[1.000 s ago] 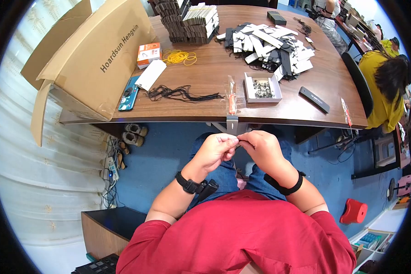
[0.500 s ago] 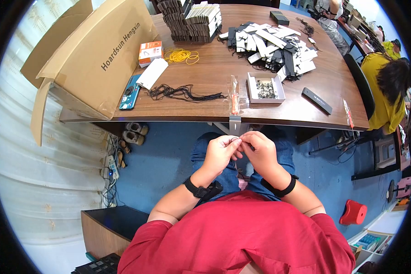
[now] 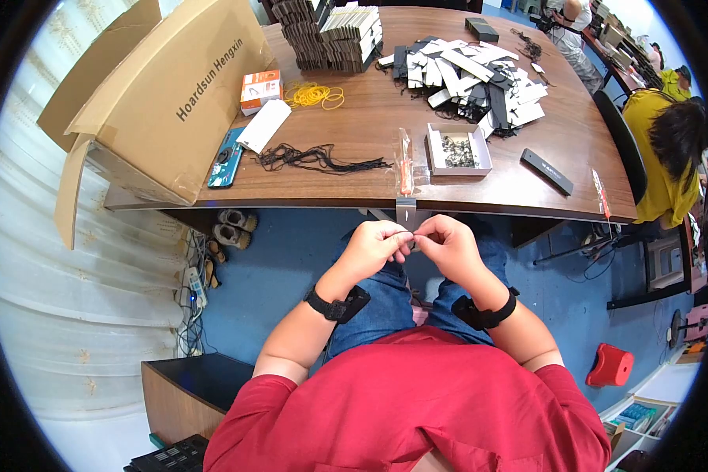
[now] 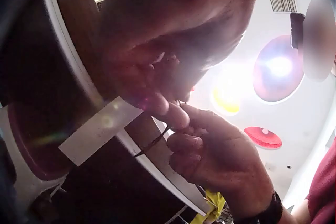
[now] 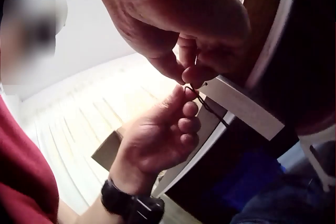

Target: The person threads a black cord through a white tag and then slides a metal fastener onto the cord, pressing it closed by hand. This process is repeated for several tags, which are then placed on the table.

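Fingertips of the left hand [image 3: 376, 247] and right hand [image 3: 453, 250] meet in front of the table edge, pinching a thin black cord [image 5: 208, 107]. In the right wrist view, the cord bends at the fingertips of the right hand [image 5: 181, 22] and left hand [image 5: 160, 137], and its strands trail down to the right. The left wrist view shows the cord [image 4: 151, 143] hanging below the fingers. A pale flat strip [image 4: 100, 132] extends beside the hands; its dark end [image 3: 406, 203] lies at the table edge in the head view.
On the table [image 3: 330, 185] are black cords [image 3: 315, 160], a white box of small parts [image 3: 458, 151], a black bar [image 3: 547, 171], a pile of tags [image 3: 472, 79], stacked tags [image 3: 354, 39], yellow bands [image 3: 315, 96], a phone [image 3: 225, 161] and a carton [image 3: 173, 102]. Someone in yellow sits at right.
Both hands have risen slightly towards the table edge since half a second ago, and their wrists have turned a little. The fingertips remain together.
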{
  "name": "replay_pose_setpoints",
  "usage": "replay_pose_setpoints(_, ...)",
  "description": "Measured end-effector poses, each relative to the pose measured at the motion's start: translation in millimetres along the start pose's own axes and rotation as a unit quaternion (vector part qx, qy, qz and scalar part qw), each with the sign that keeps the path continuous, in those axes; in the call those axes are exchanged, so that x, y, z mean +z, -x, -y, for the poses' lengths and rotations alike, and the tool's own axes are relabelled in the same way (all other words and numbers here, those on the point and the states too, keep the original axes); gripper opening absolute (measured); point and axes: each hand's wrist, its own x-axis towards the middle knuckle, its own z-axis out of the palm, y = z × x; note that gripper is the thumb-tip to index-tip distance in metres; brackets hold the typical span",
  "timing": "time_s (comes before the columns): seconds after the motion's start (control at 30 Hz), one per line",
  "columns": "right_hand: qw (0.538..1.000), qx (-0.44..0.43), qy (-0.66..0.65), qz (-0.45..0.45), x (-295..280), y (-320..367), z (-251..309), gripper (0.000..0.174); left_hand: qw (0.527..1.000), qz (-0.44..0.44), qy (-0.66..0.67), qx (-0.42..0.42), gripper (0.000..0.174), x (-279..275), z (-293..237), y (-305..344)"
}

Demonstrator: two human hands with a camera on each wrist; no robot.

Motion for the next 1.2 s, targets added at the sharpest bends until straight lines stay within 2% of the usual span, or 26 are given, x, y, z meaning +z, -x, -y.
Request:
replay_pose_setpoints(0.03, 0.995, 0.068, -0.068, 0.004, 1, 0, -3, 0.004, 0.999, -0.027, -0.018, 0.034, 0.019, 1, 5, -1)
replay_pose_setpoints(0.13, 0.962, 0.147, -0.228, 0.042, -3, -6, 3, 0.005, 0.982, -0.099, -0.088, 0.138, 0.017, 3, 16, -2)
replay_pose_setpoints(0.2, 0.950, 0.166, -0.262, 0.040, -3, -11, -5, 0.006, 0.958, -0.131, -0.151, 0.207, 0.015, 3, 16, -1)
replay_pose_setpoints(0.3, 0.941, 0.183, -0.283, 0.022, 0, -20, -1, 0.007, 0.959, -0.164, -0.103, 0.209, 0.015, -3, 24, -8)
replay_pose_setpoints(0.4, 0.947, 0.184, -0.262, 0.003, 5, -23, -5, 0.008, 0.984, -0.137, -0.007, 0.111, 0.016, -4, 30, -10)
replay_pose_setpoints(0.63, 0.945, 0.194, -0.262, 0.030, 11, -13, -19, 0.010, 0.980, -0.092, 0.166, 0.065, 0.018, 10, 51, -10)
replay_pose_setpoints(0.73, 0.939, 0.223, -0.256, 0.051, 13, -10, -20, 0.012, 0.984, -0.104, 0.142, 0.040, 0.018, 13, 47, -9)
replay_pose_setpoints(0.83, 0.943, 0.246, -0.214, 0.066, 12, -7, -28, 0.010, 0.988, -0.109, 0.076, 0.078, 0.016, 14, 49, -10)
replay_pose_setpoints(0.87, 0.973, 0.180, -0.136, 0.040, 13, -7, -33, 0.010, 0.989, -0.111, 0.049, 0.086, 0.015, 14, 50, -10)
replay_pose_setpoints(0.93, 0.999, 0.041, 0.023, -0.015, 16, -9, -27, 0.011, 0.974, -0.152, -0.054, 0.160, 0.015, 14, 52, -13)
replay_pose_setpoints(0.97, 0.988, -0.043, 0.112, -0.101, 13, -7, -20, 0.015, 0.960, -0.171, -0.105, 0.196, 0.015, 14, 53, -14)
replay_pose_setpoints(1.07, 0.939, -0.198, 0.225, -0.171, 10, -10, 11, 0.022, 0.971, -0.162, -0.069, 0.160, 0.015, 15, 52, -12)
replay_pose_setpoints(1.2, 0.910, -0.264, 0.279, -0.156, 11, -16, 7, 0.023, 0.984, -0.138, 0.006, 0.115, 0.014, 16, 54, -13)
